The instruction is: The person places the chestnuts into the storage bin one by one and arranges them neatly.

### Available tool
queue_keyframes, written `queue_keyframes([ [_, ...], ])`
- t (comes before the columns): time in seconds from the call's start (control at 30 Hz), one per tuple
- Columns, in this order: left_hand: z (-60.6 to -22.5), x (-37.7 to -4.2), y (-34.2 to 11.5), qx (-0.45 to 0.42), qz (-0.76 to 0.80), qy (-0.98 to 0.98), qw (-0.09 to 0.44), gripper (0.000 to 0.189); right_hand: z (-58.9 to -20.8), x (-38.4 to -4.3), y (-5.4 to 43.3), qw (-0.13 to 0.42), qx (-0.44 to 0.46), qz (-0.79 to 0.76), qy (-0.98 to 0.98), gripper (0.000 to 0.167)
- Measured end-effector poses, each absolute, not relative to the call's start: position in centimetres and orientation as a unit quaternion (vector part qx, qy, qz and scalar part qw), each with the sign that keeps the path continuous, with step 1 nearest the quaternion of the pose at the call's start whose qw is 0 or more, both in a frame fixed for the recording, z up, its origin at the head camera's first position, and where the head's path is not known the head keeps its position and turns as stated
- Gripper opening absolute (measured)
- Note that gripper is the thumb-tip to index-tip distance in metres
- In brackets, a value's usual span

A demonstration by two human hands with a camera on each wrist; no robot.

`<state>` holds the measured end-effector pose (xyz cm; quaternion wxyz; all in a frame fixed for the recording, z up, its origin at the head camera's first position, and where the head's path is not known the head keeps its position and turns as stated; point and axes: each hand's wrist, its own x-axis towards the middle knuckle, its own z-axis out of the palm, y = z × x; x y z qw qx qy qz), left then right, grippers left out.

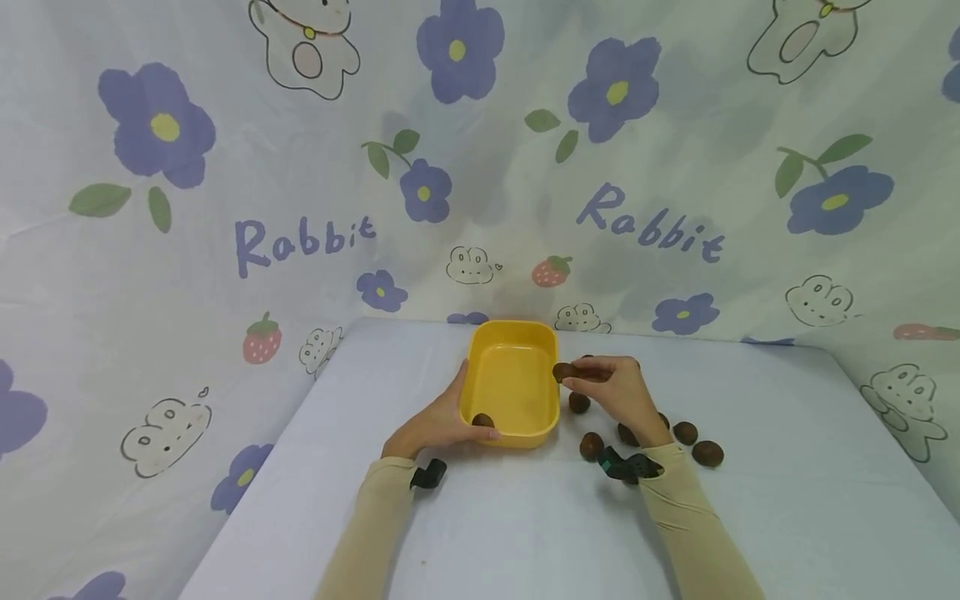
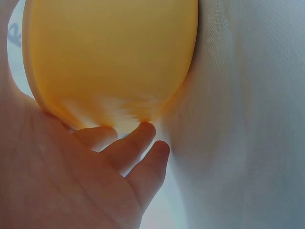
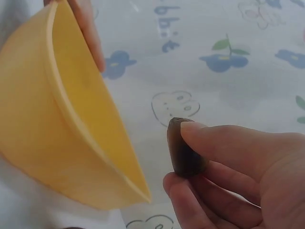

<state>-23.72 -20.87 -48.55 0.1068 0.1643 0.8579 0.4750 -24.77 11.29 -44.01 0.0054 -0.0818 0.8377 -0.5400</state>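
Note:
A yellow plastic tub [image 1: 517, 439] stands on the white table with one chestnut [image 1: 483, 420] inside, at its near left corner. My left hand [image 1: 438, 419] grips the tub at that corner, thumb along the near rim and fingers against the outer wall [image 2: 109, 62]. Beside the tub's right rim, my right hand [image 1: 621, 390] pinches a dark brown chestnut [image 3: 186, 150] between thumb and fingers. The held chestnut is raised above the table, close to the rim. Below and around the right hand lie several more chestnuts [image 1: 707, 453], some partly hidden by it.
One loose chestnut [image 1: 579, 402] lies close to the tub's right wall, and another [image 1: 591, 447] sits nearer to me. A white cloth backdrop [image 1: 480, 225] printed with flowers and rabbits rises behind the table. Both wrists carry small black camera mounts [image 1: 429, 474].

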Motion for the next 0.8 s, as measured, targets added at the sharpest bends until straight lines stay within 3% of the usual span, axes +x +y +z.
queue_keyframes([
  [0.8,-48.6,-24.0,-20.9,0.198,0.488,0.845,0.092,0.138,-43.6,-24.2,5.9,0.029,-0.136,-0.593,0.793,0.041],
])
